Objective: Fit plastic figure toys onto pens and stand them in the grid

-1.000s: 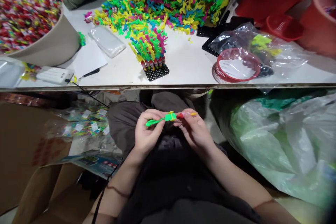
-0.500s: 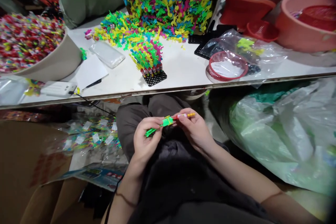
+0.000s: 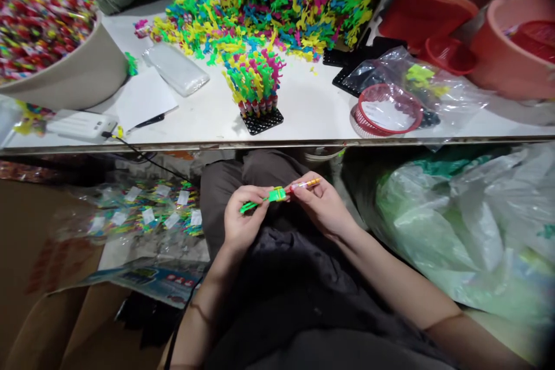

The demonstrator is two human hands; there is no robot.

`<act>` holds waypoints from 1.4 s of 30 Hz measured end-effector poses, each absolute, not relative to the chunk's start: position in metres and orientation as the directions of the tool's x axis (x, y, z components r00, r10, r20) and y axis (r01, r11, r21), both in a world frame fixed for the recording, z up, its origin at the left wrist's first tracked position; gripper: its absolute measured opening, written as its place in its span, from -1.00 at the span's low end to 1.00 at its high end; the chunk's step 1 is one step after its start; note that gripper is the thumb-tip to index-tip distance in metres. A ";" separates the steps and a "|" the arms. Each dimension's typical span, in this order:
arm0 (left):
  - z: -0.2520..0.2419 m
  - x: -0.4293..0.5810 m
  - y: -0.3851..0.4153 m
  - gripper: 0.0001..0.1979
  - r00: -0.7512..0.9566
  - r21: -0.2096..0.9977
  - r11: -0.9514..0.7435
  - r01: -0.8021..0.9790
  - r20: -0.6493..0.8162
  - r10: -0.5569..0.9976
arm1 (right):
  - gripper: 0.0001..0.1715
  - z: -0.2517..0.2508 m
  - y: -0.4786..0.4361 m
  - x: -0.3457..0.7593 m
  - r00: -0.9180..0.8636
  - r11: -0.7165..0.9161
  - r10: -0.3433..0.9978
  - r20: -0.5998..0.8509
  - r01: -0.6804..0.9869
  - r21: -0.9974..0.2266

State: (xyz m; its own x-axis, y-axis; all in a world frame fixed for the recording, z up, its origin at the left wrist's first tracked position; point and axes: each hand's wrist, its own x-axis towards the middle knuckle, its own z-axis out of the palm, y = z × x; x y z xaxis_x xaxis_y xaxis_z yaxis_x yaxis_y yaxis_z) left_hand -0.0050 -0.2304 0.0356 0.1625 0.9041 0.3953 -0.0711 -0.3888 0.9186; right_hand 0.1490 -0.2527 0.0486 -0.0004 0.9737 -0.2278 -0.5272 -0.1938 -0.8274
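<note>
Above my lap, my left hand [image 3: 243, 215] is closed on a bright green plastic figure [image 3: 276, 194], its thin green limbs poking out past the fingers. My right hand [image 3: 326, 208] pinches a small pen-like stick [image 3: 307, 184] with a red, pale and yellow body. The stick's red end meets the green figure between my hands; fingers hide part of the joint. On the table beyond, a black holed rack [image 3: 265, 121] carries several upright sticks topped with coloured figures [image 3: 255, 78].
A big heap of coloured figures [image 3: 299, 0] lies at the back. At left stand a tub [image 3: 95, 66] of wrapped pieces and a white power bank [image 3: 82, 125]. A red basket [image 3: 362, 121] and plastic bag are at right. Large bags [image 3: 433, 231] fill the floor at right.
The camera view has shifted, so the table things appear moved. My hands keep hold of the figure and stick, and the stick has turned slightly in my right fingers.
</note>
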 end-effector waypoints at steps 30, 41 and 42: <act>0.008 0.007 -0.121 -0.64 0.258 0.643 -0.468 0.606 0.398 0.881 | -0.83 0.022 -0.202 0.205 0.187 0.118 0.959 0.211 0.413 -0.903; 0.002 0.033 -0.118 -0.59 0.350 0.508 -0.453 0.732 0.290 0.891 | -0.59 0.022 -0.150 0.195 0.306 0.185 0.928 0.213 0.118 -0.976; 0.002 0.030 -0.117 -0.61 0.362 0.518 -0.460 0.721 0.284 0.888 | -0.57 0.019 -0.143 0.192 0.303 0.191 0.929 0.213 0.101 -0.976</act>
